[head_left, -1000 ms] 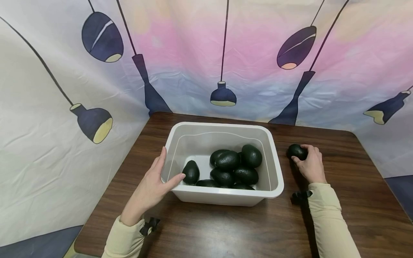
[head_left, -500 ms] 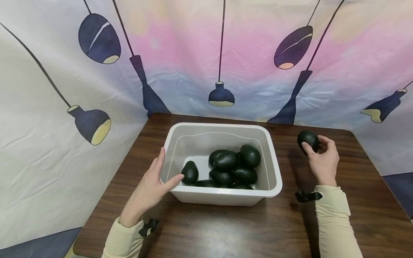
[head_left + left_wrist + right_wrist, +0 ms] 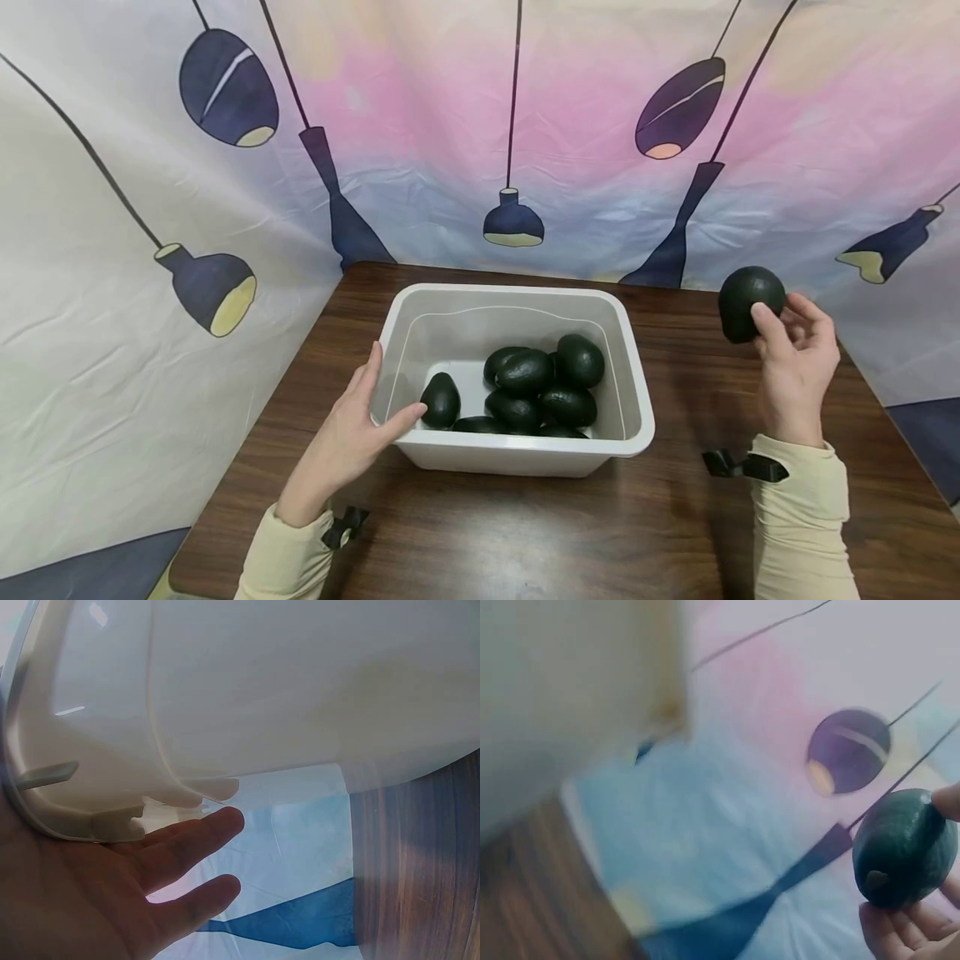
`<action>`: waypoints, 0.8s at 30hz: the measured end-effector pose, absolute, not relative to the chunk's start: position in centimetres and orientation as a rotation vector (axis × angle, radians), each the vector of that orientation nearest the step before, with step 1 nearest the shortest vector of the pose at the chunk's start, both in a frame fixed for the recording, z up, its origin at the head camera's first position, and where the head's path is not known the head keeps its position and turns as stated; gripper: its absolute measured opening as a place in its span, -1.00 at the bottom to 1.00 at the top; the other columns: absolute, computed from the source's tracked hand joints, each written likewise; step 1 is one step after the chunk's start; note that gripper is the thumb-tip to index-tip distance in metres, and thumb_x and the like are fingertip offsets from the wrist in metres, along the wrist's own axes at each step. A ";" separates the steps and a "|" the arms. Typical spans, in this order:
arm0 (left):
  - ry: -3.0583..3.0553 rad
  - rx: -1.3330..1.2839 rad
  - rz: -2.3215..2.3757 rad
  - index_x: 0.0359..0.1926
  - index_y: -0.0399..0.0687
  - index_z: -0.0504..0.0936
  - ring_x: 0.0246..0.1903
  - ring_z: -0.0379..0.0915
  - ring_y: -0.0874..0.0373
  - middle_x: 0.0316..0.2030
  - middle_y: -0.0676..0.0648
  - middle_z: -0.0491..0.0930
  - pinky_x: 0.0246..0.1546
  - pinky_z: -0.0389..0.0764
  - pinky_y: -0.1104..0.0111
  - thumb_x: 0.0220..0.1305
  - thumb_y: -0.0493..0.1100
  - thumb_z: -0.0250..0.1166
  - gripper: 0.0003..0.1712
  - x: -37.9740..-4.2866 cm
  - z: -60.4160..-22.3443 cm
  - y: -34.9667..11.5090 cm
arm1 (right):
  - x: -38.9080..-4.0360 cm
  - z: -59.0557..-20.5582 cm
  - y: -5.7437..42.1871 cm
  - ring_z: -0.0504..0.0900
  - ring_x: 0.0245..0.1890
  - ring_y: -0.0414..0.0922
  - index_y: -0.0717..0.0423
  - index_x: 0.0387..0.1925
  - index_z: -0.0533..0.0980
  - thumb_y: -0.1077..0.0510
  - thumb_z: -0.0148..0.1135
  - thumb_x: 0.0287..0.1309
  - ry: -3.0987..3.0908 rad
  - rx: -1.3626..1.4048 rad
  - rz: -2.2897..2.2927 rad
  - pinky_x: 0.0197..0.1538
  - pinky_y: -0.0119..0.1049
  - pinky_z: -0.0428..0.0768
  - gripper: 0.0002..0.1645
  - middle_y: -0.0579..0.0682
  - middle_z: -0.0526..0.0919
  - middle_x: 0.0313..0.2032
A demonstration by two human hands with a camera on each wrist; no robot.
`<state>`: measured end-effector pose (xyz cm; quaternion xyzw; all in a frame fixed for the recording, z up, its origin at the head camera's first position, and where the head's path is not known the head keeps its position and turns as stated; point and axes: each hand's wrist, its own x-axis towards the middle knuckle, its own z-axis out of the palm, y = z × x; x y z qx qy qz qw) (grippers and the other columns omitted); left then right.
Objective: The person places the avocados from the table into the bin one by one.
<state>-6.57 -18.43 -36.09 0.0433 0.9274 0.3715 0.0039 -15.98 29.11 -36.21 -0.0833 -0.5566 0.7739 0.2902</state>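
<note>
A dark green avocado (image 3: 750, 302) is held up over the table's right side by my right hand (image 3: 798, 367), pinched between thumb and fingers. The right wrist view shows the same avocado (image 3: 904, 847) with its stem scar visible. My left hand (image 3: 352, 429) rests at the near left corner of a white plastic bin (image 3: 525, 448), its thumb over the front rim. In the left wrist view its fingers (image 3: 199, 904) extend nearly straight beside the bin's outer wall. Inside the bin, one avocado (image 3: 441, 400) lies at the left and several more avocados (image 3: 527, 372) are heaped at the right.
The bin stands on a dark wood-grain table (image 3: 510, 533), with bare tabletop in front and to the right. Behind the table hangs a cloth backdrop (image 3: 450, 150) printed with lamps. Each wrist carries a black strap, such as the right strap (image 3: 765, 468).
My right hand has lifted the avocado off the table and carried it up and to the right, turning it. My left hand and the bin have stayed in place.
</note>
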 end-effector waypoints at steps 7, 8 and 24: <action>2.910 0.145 1.157 0.55 0.09 -0.30 0.38 0.07 -0.13 0.48 -0.15 0.00 0.27 0.20 -0.09 0.24 0.32 0.23 0.16 -6.6 -36.0 -18.5 | -15.0 -34.9 28.9 0.61 -0.14 -0.02 0.31 0.17 0.37 0.43 0.26 0.17 -1.189 -0.048 2.356 -0.28 -0.33 0.64 -0.47 0.18 0.39 0.03; 2.909 0.144 1.155 0.55 0.09 -0.30 0.38 0.07 -0.13 0.48 -0.15 -0.01 0.27 0.20 -0.09 0.24 0.33 0.23 0.16 -6.6 -36.0 -18.5 | -14.8 -34.8 28.9 0.62 -0.11 -0.01 0.31 0.19 0.35 0.43 0.22 0.20 -1.179 -0.012 2.379 -0.26 -0.32 0.64 -0.48 0.18 0.37 0.06; 2.907 0.136 1.151 0.55 0.10 -0.31 0.38 0.06 -0.14 0.48 -0.14 -0.02 0.27 0.20 -0.10 0.23 0.34 0.22 0.16 -6.5 -36.0 -18.5 | -12.5 -32.6 27.9 0.53 0.08 0.05 0.32 0.41 0.15 0.37 -0.18 0.44 -1.115 0.471 2.600 -0.03 -0.18 0.58 -0.45 0.23 0.20 0.36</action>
